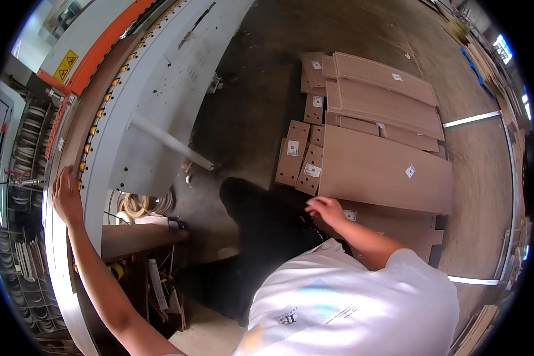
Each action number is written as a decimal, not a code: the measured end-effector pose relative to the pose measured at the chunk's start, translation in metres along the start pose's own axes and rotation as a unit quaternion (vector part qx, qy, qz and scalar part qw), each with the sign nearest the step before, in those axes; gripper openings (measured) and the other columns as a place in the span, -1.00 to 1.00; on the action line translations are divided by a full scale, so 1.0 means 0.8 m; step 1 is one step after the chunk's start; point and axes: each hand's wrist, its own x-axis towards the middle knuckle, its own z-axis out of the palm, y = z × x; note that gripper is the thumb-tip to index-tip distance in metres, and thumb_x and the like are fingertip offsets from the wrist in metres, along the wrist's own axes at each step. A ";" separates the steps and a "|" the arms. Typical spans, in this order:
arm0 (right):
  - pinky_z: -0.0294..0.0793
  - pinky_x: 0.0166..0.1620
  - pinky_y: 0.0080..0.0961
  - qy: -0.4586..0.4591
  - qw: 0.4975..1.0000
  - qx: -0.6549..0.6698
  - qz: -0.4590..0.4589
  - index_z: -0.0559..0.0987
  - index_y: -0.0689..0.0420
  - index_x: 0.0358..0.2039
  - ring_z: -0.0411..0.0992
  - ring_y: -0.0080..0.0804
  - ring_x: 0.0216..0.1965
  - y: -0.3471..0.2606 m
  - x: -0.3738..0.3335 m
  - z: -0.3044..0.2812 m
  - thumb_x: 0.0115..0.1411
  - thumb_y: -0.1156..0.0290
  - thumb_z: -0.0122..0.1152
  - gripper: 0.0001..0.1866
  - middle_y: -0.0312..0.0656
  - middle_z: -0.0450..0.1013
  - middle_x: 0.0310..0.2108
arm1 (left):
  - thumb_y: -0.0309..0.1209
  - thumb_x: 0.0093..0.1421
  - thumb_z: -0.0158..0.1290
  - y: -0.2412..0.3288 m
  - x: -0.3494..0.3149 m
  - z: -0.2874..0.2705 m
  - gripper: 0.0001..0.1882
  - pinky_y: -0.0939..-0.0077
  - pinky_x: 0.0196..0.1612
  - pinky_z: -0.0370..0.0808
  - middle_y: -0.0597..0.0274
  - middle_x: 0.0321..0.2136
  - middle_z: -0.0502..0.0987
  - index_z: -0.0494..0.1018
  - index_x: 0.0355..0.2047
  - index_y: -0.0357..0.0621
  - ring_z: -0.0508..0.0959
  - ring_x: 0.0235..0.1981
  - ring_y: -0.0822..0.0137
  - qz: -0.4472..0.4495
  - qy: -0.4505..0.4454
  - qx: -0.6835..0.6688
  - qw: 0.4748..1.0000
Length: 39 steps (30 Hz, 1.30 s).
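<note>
My left hand [68, 199] lies with fingers stretched out at the near end of a long brown board [83, 121]. This board sits along the rail of a large grey and orange machine [178, 71], beside a row of small yellow rollers [101, 113]. The fingertips appear to touch the board; no grip around it shows. My right hand [326, 210] hangs in front of my body, fingers loosely curled and slightly blurred, with nothing visible in it. Just beyond it is a large brown panel [385, 169] with a white label, on top of a stack.
More labelled panels [385, 80] lie in overlapping stacks to the right, with narrow drilled boards [292, 151] along their left side. A grey bar [172, 142] juts from the machine. Coiled edging strips [139, 204] lie under it. A metal frame rail [510, 196] runs at far right.
</note>
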 end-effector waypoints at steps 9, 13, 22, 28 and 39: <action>0.58 -0.21 -0.48 0.289 0.879 0.356 0.133 0.60 0.07 -0.01 0.59 -0.61 -0.21 0.104 -0.024 -0.148 0.34 -0.32 0.21 -0.36 -0.29 0.67 -0.07 | -0.40 0.45 0.05 0.052 -0.028 -0.011 -0.67 0.12 0.28 0.48 0.21 0.18 0.61 0.56 0.18 -0.08 0.54 0.26 0.09 0.090 0.084 -0.051 0.991; 0.56 -0.24 -0.56 0.264 0.882 0.375 0.108 0.59 0.04 -0.04 0.59 -0.66 -0.24 0.117 -0.019 -0.151 0.36 -0.30 0.20 -0.40 -0.33 0.67 -0.08 | -0.59 0.23 0.18 0.199 -0.104 -0.033 -0.58 0.08 0.28 0.48 0.15 0.16 0.62 0.58 0.12 -0.12 0.56 0.21 -0.01 0.121 0.011 -0.234 0.965; 0.56 -0.22 -0.54 0.222 0.897 0.377 0.062 0.58 0.02 0.02 0.61 -0.65 -0.20 0.118 -0.040 -0.152 0.51 -0.06 0.09 -0.59 -0.30 0.67 -0.02 | -0.66 0.18 0.22 0.444 -0.311 -0.047 -0.62 0.21 0.22 0.53 0.05 0.06 0.68 0.61 0.03 -0.24 0.64 0.12 0.05 0.048 -0.219 -0.606 0.763; 0.57 -0.24 -0.51 0.248 0.897 0.361 0.063 0.55 0.09 0.08 0.61 -0.54 -0.12 0.124 -0.036 -0.146 0.44 -0.13 0.18 -0.47 -0.24 0.66 0.01 | -0.66 0.12 0.25 0.500 -0.368 -0.080 -0.64 0.24 0.18 0.53 0.14 0.02 0.70 0.63 -0.04 -0.21 0.60 0.08 0.05 0.013 -0.249 -0.625 0.740; 0.61 -0.09 -0.44 0.262 0.877 0.399 0.055 0.51 0.14 0.18 0.56 -0.32 0.08 0.113 0.001 -0.118 0.33 -0.16 0.34 -0.33 -0.17 0.58 0.08 | -0.65 0.08 0.25 0.503 -0.383 -0.079 -0.66 0.19 0.18 0.53 0.16 0.02 0.69 0.62 -0.10 -0.18 0.59 0.08 0.01 0.036 -0.206 -0.584 0.784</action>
